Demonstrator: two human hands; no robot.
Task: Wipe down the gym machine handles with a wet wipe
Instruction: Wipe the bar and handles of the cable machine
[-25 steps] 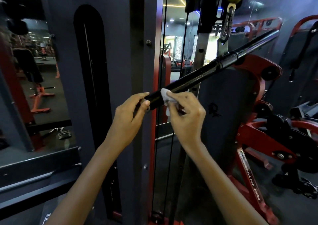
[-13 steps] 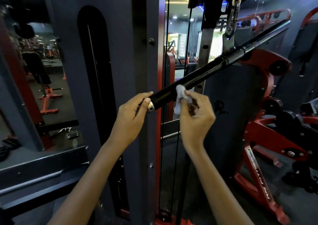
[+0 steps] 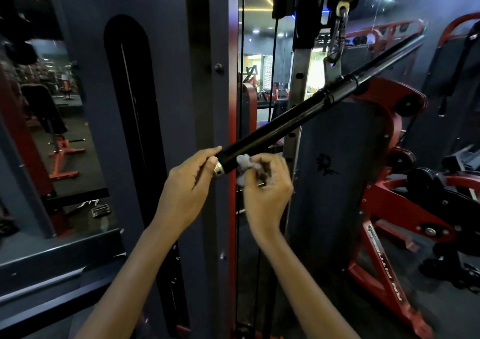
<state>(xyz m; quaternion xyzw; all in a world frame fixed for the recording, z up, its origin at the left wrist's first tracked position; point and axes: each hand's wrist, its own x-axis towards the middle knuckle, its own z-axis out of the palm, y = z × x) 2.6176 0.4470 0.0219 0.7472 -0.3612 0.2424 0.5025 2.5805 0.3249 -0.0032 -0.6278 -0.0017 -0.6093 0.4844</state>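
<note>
Crumpled white wet wipe pressed under glossy black bar handle

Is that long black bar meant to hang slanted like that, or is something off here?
Nothing looks broken. The black bar tilts because the left hand holds its near end low, while its middle hangs from the carabiner. The right hand presses a crumpled wet wipe against the bar near that end.

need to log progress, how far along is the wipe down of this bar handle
Done: nothing in this picture proves any part is clean. In hand: left hand steadies the bar end; right hand presses the wet wipe beside it. Left: probably the long stretch toward the carabiner.
</note>
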